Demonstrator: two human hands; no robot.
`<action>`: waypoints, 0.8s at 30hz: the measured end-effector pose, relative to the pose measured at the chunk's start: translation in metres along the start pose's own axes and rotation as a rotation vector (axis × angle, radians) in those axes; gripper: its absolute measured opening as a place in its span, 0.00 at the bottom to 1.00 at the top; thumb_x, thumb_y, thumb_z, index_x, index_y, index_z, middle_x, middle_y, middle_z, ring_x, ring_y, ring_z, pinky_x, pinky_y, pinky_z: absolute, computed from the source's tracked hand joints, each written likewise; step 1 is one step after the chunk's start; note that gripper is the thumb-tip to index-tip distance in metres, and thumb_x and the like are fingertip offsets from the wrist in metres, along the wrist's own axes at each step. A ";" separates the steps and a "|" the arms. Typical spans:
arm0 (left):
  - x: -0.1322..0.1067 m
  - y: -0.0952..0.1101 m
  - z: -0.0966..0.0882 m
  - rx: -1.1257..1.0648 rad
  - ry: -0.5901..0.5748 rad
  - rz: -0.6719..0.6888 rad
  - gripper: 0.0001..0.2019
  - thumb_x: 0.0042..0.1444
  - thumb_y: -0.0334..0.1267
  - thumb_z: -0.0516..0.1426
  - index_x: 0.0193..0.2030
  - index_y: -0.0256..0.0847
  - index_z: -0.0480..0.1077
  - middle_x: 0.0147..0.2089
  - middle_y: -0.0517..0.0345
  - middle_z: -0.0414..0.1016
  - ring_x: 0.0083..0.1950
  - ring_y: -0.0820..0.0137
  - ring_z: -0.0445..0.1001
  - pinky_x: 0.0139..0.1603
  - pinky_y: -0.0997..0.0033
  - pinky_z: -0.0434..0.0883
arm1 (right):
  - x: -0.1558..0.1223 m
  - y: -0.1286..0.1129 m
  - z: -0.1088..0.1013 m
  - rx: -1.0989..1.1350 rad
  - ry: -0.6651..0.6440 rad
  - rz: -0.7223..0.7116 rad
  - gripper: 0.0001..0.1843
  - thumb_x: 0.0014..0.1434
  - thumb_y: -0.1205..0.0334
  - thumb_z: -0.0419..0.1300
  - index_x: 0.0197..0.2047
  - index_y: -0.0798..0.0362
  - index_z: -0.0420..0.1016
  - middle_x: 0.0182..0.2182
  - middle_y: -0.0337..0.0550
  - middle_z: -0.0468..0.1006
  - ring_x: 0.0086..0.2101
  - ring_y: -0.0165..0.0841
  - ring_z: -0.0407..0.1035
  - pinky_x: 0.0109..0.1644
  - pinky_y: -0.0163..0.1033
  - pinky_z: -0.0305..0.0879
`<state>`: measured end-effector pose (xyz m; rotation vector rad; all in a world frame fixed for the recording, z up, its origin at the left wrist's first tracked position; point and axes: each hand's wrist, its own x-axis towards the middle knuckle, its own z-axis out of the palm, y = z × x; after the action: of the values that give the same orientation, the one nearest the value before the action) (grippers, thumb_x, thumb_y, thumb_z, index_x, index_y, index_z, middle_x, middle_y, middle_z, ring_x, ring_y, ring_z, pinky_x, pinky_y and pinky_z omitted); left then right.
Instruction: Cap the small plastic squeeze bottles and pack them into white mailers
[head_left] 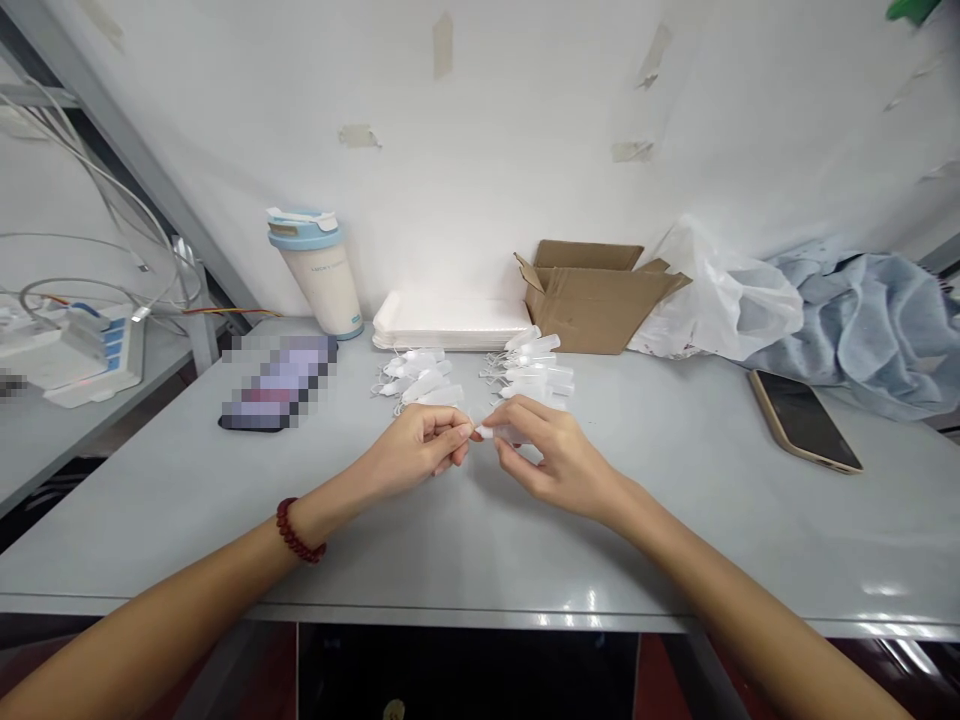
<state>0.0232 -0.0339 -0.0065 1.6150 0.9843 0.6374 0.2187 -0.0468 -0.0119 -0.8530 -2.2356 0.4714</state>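
Between thumb and fingers, my right hand (pixel 559 450) holds a small translucent plastic bottle (pixel 508 433), its white pointed tip towards the left. My left hand (pixel 427 438) is closed in a pinch right at that tip. What its fingertips hold is too small to make out. Behind my hands lie two groups of similar small bottles with thin string loops, a left group (pixel 424 375) and a right group (pixel 536 372). Their loops point mostly to the left.
At the back stand a cup (pixel 322 280), a stack of white padded sheets or envelopes (pixel 454 322), an open cardboard box (pixel 585 305), a plastic bag (pixel 712 300) and blue cloth (pixel 862 315). Phones lie left (pixel 281 385) and right (pixel 804 420). A power strip (pixel 105 355) sits far left.
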 end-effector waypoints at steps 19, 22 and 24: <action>0.003 0.004 -0.011 -0.026 0.014 -0.018 0.11 0.53 0.42 0.57 0.30 0.34 0.71 0.20 0.64 0.64 0.20 0.81 0.57 0.21 0.79 0.55 | 0.005 -0.002 -0.011 0.031 -0.006 0.042 0.11 0.57 0.71 0.52 0.42 0.54 0.70 0.35 0.44 0.74 0.30 0.28 0.69 0.36 0.35 0.67; 0.002 0.006 -0.012 -0.027 0.018 -0.027 0.11 0.53 0.42 0.57 0.29 0.34 0.71 0.20 0.64 0.64 0.19 0.81 0.57 0.21 0.78 0.55 | 0.006 -0.003 -0.013 0.047 -0.015 0.061 0.11 0.57 0.70 0.53 0.42 0.54 0.70 0.35 0.43 0.74 0.30 0.28 0.69 0.36 0.35 0.66; 0.002 0.006 -0.012 -0.024 0.016 -0.031 0.11 0.52 0.43 0.57 0.29 0.35 0.71 0.20 0.64 0.63 0.20 0.80 0.57 0.21 0.78 0.55 | 0.006 -0.003 -0.013 0.048 -0.015 0.074 0.10 0.57 0.70 0.53 0.42 0.53 0.70 0.35 0.43 0.74 0.31 0.28 0.69 0.35 0.35 0.66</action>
<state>0.0165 -0.0268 0.0026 1.5728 1.0082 0.6396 0.2231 -0.0440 0.0019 -0.9121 -2.2028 0.5654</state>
